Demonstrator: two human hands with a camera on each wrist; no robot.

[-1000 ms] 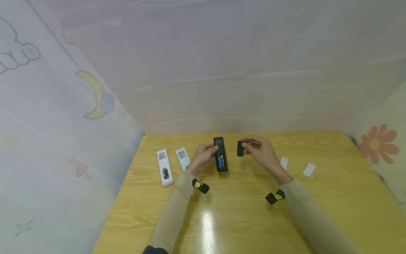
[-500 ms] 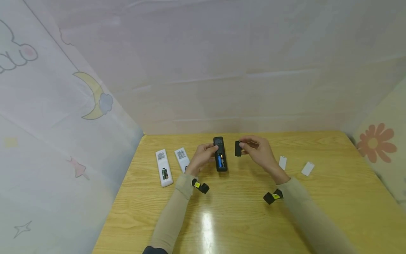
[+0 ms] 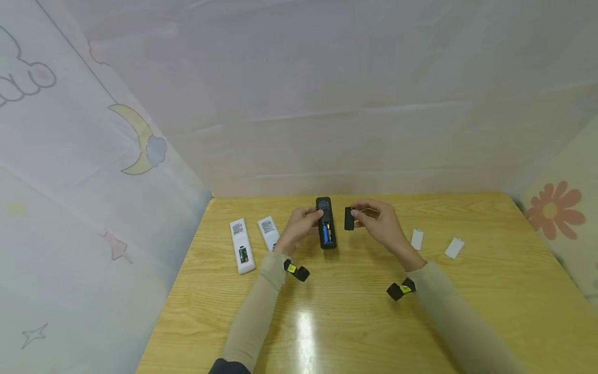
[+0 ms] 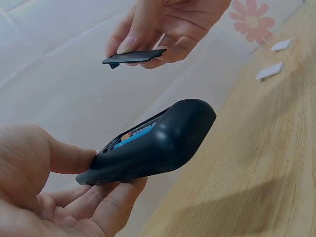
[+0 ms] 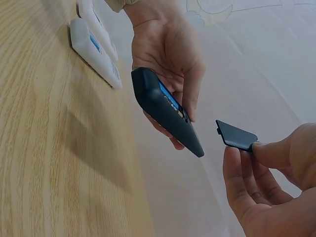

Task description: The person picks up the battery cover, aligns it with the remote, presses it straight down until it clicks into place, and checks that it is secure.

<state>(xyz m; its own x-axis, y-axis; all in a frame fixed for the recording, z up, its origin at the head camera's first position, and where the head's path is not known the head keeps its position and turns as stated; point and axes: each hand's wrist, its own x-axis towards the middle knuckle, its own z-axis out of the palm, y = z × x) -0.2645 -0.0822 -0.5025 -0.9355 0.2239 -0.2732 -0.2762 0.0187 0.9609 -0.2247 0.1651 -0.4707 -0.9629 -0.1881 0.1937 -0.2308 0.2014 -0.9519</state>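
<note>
My left hand (image 3: 300, 228) grips a black remote control (image 3: 325, 208), thumb on its back and fingers beneath, holding it above the table. Its battery compartment is uncovered, and batteries (image 3: 327, 233) lie inside, one of them blue. To the right, my right hand (image 3: 380, 223) pinches a black battery cover (image 3: 349, 218) between thumb and fingers. A gap separates cover and remote; in the left wrist view the cover (image 4: 136, 58) is above the remote (image 4: 158, 138). The right wrist view shows small tabs on the cover's (image 5: 237, 136) edge.
Left of my hands, two white remotes (image 3: 242, 246) lie back up on the wooden table (image 3: 355, 322); the nearer one (image 3: 268, 232) is partly behind my left hand. Two white battery covers (image 3: 417, 239) (image 3: 454, 248) lie at the right. Curtain-like printed sheets (image 3: 299, 104) stand behind the table.
The black remote has shifted slightly up and right in the head view with my left hand. My right hand and the black cover have moved a little left, narrowing the gap.
</note>
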